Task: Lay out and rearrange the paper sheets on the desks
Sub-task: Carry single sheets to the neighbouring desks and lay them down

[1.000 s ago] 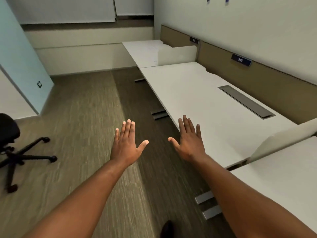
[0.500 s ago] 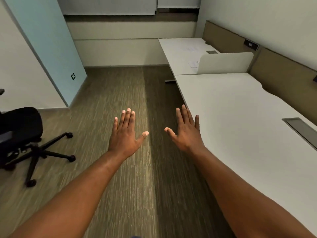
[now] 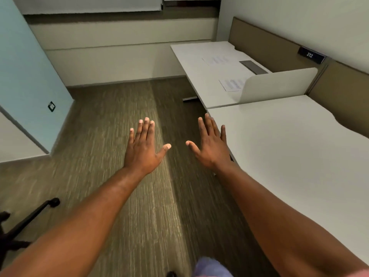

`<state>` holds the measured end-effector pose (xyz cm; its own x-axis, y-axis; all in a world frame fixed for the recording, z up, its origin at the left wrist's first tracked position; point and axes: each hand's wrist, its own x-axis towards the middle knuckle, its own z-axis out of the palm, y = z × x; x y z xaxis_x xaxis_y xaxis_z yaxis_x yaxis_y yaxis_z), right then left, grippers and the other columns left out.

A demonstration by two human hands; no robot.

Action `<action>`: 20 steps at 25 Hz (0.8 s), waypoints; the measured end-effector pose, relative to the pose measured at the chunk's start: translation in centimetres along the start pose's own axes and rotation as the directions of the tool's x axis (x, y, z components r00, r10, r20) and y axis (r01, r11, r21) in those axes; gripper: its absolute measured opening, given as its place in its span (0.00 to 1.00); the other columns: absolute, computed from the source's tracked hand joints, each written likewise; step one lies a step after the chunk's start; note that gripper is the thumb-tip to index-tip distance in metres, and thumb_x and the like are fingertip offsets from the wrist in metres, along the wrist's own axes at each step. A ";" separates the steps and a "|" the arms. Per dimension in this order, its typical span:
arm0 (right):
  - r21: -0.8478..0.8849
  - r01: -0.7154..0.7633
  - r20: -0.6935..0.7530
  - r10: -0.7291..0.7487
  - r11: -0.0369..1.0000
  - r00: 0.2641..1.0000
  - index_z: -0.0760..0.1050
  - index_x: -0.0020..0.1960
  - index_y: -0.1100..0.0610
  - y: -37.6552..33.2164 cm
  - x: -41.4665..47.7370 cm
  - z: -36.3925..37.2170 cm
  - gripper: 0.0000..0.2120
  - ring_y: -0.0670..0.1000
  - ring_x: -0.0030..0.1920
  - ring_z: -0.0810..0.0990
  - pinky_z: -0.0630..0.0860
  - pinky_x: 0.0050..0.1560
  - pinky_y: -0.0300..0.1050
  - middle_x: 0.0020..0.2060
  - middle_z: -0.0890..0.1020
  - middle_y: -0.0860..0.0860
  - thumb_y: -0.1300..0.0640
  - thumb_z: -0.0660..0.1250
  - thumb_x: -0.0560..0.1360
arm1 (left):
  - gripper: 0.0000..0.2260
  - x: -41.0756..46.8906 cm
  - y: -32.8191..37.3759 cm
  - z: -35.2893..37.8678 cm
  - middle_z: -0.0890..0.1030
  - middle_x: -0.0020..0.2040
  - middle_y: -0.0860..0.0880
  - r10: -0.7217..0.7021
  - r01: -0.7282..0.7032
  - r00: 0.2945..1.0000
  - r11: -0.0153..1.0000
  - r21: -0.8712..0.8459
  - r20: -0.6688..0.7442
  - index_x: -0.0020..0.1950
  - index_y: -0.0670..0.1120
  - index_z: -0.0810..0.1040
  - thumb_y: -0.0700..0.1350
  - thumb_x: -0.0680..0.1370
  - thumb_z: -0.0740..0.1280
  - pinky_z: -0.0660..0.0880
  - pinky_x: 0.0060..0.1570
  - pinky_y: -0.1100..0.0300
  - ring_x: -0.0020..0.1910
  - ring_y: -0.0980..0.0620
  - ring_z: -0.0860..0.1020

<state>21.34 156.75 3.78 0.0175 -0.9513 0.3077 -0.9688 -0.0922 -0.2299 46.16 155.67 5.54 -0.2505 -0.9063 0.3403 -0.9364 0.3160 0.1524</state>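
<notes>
— Since half a second ago, what has changed for you?

— You have come closer to the far counter (image 3: 191,62); its two paper sheets now read clearly, and the office chair has slid almost out of view, only its black base (image 3: 30,218) showing at lower left.

— Start big. What surrounds you?

— You stand on striped brown carpet (image 3: 111,136), with a pale blue wall panel (image 3: 26,76) to your left. On your right runs the near counter (image 3: 299,156), white and bare where you can see it. A white divider (image 3: 279,84) stands between it and the far counter, and a brown back panel carries a dark plate reading 212 (image 3: 309,55).

— And the papers?

— One printed sheet (image 3: 216,60) lies near the middle of the far counter, beside a grey cable hatch (image 3: 253,66). The second sheet (image 3: 231,84) lies nearer you, its right edge hidden behind the divider.

— My hands?

— Your left hand (image 3: 142,148) hangs over the carpet, flat, fingers spread, holding nothing. Your right hand (image 3: 212,146) is likewise splayed and empty, at the near counter's corner; whether it touches the edge, you cannot tell.
</notes>
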 end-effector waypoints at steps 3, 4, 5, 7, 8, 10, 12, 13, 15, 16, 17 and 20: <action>0.001 -0.058 -0.027 0.058 0.998 0.998 0.38 0.83 0.47 1.6 8.8 1.8 0.41 0.50 0.82 0.34 0.30 0.78 0.58 0.83 0.37 0.48 0.26 0.43 0.79 | 0.42 10.4 -2.4 1.5 0.45 0.84 0.45 0.050 -0.050 0.999 0.999 -0.015 -0.006 0.83 0.44 0.46 0.70 0.79 0.51 0.44 0.80 0.43 0.82 0.49 0.41; -0.003 -0.075 -0.036 0.075 0.997 0.997 0.39 0.83 0.47 2.5 12.0 2.6 0.41 0.50 0.82 0.34 0.33 0.79 0.60 0.83 0.37 0.48 0.26 0.43 0.78 | 0.42 14.1 -3.0 2.4 0.45 0.84 0.45 0.071 -0.071 0.997 0.997 -0.016 0.000 0.83 0.44 0.46 0.70 0.79 0.52 0.44 0.80 0.43 0.82 0.49 0.41; -0.002 -0.092 -0.043 0.091 0.996 0.995 0.39 0.83 0.47 3.6 15.4 3.5 0.41 0.50 0.82 0.35 0.35 0.80 0.61 0.83 0.37 0.48 0.26 0.43 0.78 | 0.42 17.8 -3.6 3.5 0.46 0.84 0.45 0.087 -0.087 0.996 0.996 -0.009 0.000 0.83 0.44 0.46 0.70 0.79 0.52 0.44 0.80 0.44 0.82 0.49 0.41; 0.000 -0.116 -0.047 0.115 0.993 0.992 0.38 0.83 0.46 5.7 21.6 5.8 0.42 0.51 0.82 0.35 0.36 0.80 0.63 0.82 0.36 0.48 0.25 0.43 0.78 | 0.42 24.3 -4.5 6.1 0.46 0.84 0.45 0.109 -0.109 0.994 0.994 -0.006 -0.013 0.83 0.44 0.47 0.69 0.79 0.52 0.43 0.80 0.44 0.82 0.49 0.41; -0.007 -0.124 -0.052 0.123 0.992 0.991 0.38 0.83 0.46 6.7 24.3 6.8 0.42 0.52 0.82 0.36 0.37 0.79 0.64 0.82 0.36 0.48 0.25 0.43 0.78 | 0.42 27.1 -4.6 7.4 0.46 0.84 0.45 0.118 -0.118 0.993 0.993 -0.001 -0.013 0.83 0.44 0.46 0.69 0.79 0.52 0.43 0.80 0.45 0.82 0.49 0.41; -0.009 -0.154 -0.075 0.153 0.988 0.985 0.37 0.83 0.46 9.6 30.9 8.9 0.42 0.53 0.82 0.36 0.36 0.79 0.64 0.82 0.36 0.49 0.25 0.43 0.77 | 0.42 34.4 -4.8 10.4 0.46 0.84 0.46 0.144 -0.144 0.990 0.990 0.008 0.006 0.83 0.44 0.46 0.70 0.79 0.51 0.43 0.80 0.45 0.82 0.49 0.41; -0.018 -0.197 -0.076 0.195 0.980 0.978 0.35 0.82 0.46 12.7 37.0 10.3 0.42 0.53 0.82 0.36 0.35 0.79 0.64 0.82 0.35 0.49 0.25 0.43 0.77 | 0.42 41.5 -4.7 12.9 0.46 0.84 0.46 0.170 -0.170 0.985 0.985 0.009 0.020 0.83 0.44 0.46 0.70 0.79 0.51 0.43 0.80 0.45 0.82 0.49 0.41; -0.032 -0.218 -0.083 0.215 0.975 0.973 0.35 0.82 0.46 14.1 39.8 10.9 0.42 0.53 0.82 0.35 0.33 0.79 0.63 0.82 0.35 0.49 0.26 0.44 0.78 | 0.42 45.1 -4.7 14.0 0.46 0.84 0.46 0.182 -0.183 0.983 0.983 0.023 0.018 0.83 0.44 0.47 0.70 0.79 0.51 0.44 0.80 0.45 0.82 0.49 0.42; -0.039 -0.244 -0.079 0.241 0.969 0.967 0.35 0.82 0.47 16.6 44.4 11.6 0.42 0.53 0.82 0.35 0.32 0.79 0.62 0.82 0.34 0.49 0.27 0.45 0.79 | 0.42 51.5 -4.7 15.9 0.47 0.84 0.46 0.199 -0.200 0.980 0.980 0.021 0.023 0.83 0.44 0.47 0.70 0.79 0.52 0.44 0.80 0.45 0.83 0.49 0.43; -0.040 -0.254 -0.075 0.251 0.966 0.965 0.36 0.83 0.47 17.6 46.2 11.8 0.42 0.53 0.82 0.35 0.32 0.79 0.61 0.82 0.35 0.49 0.27 0.45 0.79 | 0.42 54.0 -4.6 16.6 0.47 0.84 0.46 0.210 -0.210 0.977 0.977 0.019 0.029 0.83 0.44 0.48 0.70 0.79 0.52 0.44 0.80 0.45 0.83 0.49 0.43; -0.039 -0.271 -0.076 0.268 0.962 0.961 0.36 0.83 0.47 19.0 48.3 12.3 0.42 0.53 0.82 0.35 0.33 0.79 0.61 0.82 0.35 0.49 0.27 0.44 0.78 | 0.42 56.8 -4.6 17.8 0.47 0.84 0.46 0.220 -0.221 0.975 0.975 0.016 0.027 0.83 0.44 0.48 0.70 0.79 0.52 0.44 0.80 0.45 0.83 0.48 0.43; -0.023 -0.371 -0.086 0.368 0.928 0.926 0.37 0.83 0.48 22.9 54.3 13.9 0.41 0.54 0.82 0.36 0.34 0.80 0.61 0.82 0.36 0.49 0.27 0.45 0.79 | 0.42 65.5 -3.4 22.3 0.45 0.84 0.46 0.285 -0.284 0.957 0.959 -0.025 0.063 0.83 0.45 0.45 0.71 0.79 0.49 0.43 0.80 0.44 0.82 0.49 0.41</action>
<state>3.53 98.93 2.38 -0.3612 -0.8894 0.2802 -0.9117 0.2738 -0.3062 27.47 88.96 6.62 -0.5217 -0.7946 0.3106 -0.8203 0.5672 0.0731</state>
